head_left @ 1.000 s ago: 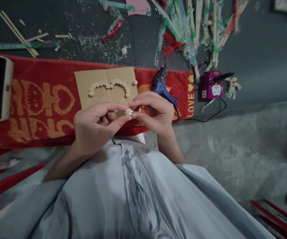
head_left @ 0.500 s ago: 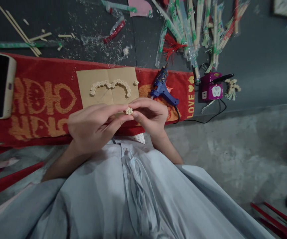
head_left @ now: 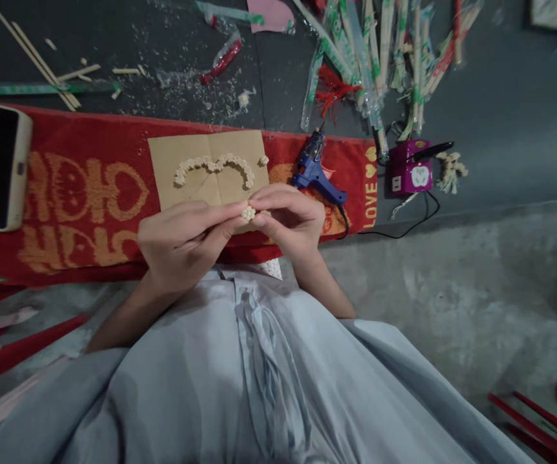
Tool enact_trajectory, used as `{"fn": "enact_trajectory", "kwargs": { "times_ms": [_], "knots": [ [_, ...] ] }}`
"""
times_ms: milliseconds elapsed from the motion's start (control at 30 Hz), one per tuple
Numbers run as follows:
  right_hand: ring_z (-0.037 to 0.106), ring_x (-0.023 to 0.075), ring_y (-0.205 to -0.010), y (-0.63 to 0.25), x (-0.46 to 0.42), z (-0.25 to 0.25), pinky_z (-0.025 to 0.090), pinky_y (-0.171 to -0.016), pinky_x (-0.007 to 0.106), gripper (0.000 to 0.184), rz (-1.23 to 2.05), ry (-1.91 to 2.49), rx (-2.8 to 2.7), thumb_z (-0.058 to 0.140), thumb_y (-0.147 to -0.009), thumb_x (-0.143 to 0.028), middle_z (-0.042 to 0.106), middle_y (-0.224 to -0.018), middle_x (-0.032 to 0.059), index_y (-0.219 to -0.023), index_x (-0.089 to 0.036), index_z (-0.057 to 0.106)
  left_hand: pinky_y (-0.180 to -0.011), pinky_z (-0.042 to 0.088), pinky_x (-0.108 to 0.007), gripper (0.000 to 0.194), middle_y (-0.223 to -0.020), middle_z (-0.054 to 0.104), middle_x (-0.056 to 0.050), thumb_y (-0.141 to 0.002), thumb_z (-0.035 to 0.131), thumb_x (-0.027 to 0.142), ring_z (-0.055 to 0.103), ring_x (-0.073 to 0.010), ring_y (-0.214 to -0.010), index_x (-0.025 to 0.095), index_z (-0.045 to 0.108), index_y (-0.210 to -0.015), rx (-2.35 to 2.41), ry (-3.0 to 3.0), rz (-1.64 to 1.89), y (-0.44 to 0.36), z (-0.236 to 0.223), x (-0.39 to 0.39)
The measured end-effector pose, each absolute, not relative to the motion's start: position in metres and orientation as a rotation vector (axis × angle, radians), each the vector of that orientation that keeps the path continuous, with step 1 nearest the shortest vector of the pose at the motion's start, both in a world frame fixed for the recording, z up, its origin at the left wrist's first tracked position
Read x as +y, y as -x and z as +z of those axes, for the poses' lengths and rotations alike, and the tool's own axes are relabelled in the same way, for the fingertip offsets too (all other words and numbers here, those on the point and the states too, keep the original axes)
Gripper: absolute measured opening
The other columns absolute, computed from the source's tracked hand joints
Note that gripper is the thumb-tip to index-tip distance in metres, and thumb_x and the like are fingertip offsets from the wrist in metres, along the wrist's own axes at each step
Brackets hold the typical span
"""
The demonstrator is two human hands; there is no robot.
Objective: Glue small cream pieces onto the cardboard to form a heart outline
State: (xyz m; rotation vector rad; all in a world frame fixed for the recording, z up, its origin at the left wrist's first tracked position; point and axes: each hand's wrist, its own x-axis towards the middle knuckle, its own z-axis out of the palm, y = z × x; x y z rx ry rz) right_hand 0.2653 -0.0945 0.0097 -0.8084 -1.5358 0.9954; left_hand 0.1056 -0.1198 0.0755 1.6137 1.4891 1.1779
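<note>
A loose, pale grey-blue garment with a front placket and crumpled folds was worn, leaving the forearms bare.

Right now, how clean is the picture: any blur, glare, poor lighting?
Head view: dim light, left hand and right hand fairly clear, pale cluster readable but soft in fine detail; same head view: faint glints on plastic wrappers, upper right corner blurred.

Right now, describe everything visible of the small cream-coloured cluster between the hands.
The small cream-coloured cluster has a knobbly, rounded, flower-like face turned to the camera; it looks like pale wood. The left hand and right hand pinch it between their fingertips, seen against the tan paper sheet. Its underside is hidden.
</note>
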Motion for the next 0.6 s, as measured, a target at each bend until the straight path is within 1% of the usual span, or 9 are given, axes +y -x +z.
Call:
{"fn": "enact_trajectory", "kwargs": {
  "times_ms": [67,133,300,433,600],
  "knots": [
    [0.067,0.0157,-0.081,-0.264,-0.094,0.010,0.057,-0.077,0.034,0.029,0.967,0.843,-1.541,0.065,-0.086,-0.048,0.070,-0.084,0.0041,-0.089,-0.020,0.072,-0.053,0.039,-0.029,0.009,-0.058,0.064,0.006,-0.077,0.073,0.029,0.057,-0.0112,-0.055,0.036,0.076,-0.073,1.493,-1.594,1.156,-0.105,0.073,-0.119],
    [0.066,0.0158,-0.079,-0.263,-0.094,0.010,0.057,-0.076,0.034,0.031,0.931,0.863,-1.545,0.063,-0.087,-0.050,0.070,-0.082,0.0037,-0.088,-0.020,0.071,-0.052,0.039,-0.029,0.007,-0.056,0.063,0.006,-0.076,0.074,0.029,0.056,-0.0116,-0.054,0.036,0.076,-0.073,1.506,-1.577,1.153,-0.104,0.070,-0.119],
    [0.064,0.0167,-0.077,-0.262,-0.094,0.007,0.056,-0.076,0.034,0.024,0.878,0.920,-1.611,0.062,-0.087,-0.049,0.068,-0.079,0.0031,-0.086,-0.026,0.068,-0.052,0.038,-0.029,0.006,-0.060,0.067,0.005,-0.074,0.076,0.028,0.056,-0.0121,-0.055,0.033,0.075,-0.071,1.519,-1.566,1.216,-0.104,0.064,-0.120],
    [0.064,0.0166,-0.080,-0.261,-0.095,0.002,0.055,-0.079,0.037,0.032,0.909,0.907,-1.583,0.060,-0.088,-0.052,0.067,-0.081,0.0035,-0.088,-0.021,0.068,-0.054,0.041,-0.027,0.012,-0.059,0.065,0.005,-0.075,0.073,0.022,0.056,-0.0108,-0.054,0.032,0.075,-0.070,1.504,-1.579,1.221,-0.104,0.060,-0.121],
    [0.065,0.0153,-0.083,-0.259,-0.096,-0.004,0.054,-0.081,0.035,0.033,0.931,0.902,-1.526,0.060,-0.089,-0.051,0.068,-0.084,0.0035,-0.089,-0.019,0.069,-0.062,0.045,-0.026,0.007,-0.065,0.067,0.002,-0.072,0.075,0.022,0.061,-0.0143,-0.064,0.029,0.075,-0.072,1.546,-1.513,1.140,-0.104,0.054,-0.120]
  ]
}}
